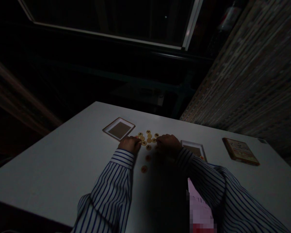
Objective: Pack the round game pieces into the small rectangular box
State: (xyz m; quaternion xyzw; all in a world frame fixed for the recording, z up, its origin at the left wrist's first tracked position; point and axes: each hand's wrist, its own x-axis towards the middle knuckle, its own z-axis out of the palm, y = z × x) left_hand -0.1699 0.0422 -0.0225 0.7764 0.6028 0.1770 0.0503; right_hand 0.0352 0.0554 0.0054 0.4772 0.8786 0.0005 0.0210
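Observation:
Several round, pale yellow Chinese chess pieces [148,147] with dark or red characters lie loosely grouped on the white table; some touch or overlap. At the group's left edge, my left hand [130,144] is closed, its fingertips pinched at a Chinese chess piece. My right hand [168,143] rests at the right edge with fingers curled; what they hold, if anything, is hidden. Closest to me are two red-marked pieces, one lower [144,169] and one a little higher [148,158]. Shadow darkens the tabletop below my right hand.
A shallow tray [119,129] with a brown bottom lies beyond my left hand. Another tray [194,149], partly covered by my right forearm, has a red-marked piece in it. Farther right lies a flat brown box [241,151]. A beaded curtain [252,71] hangs at the table's right.

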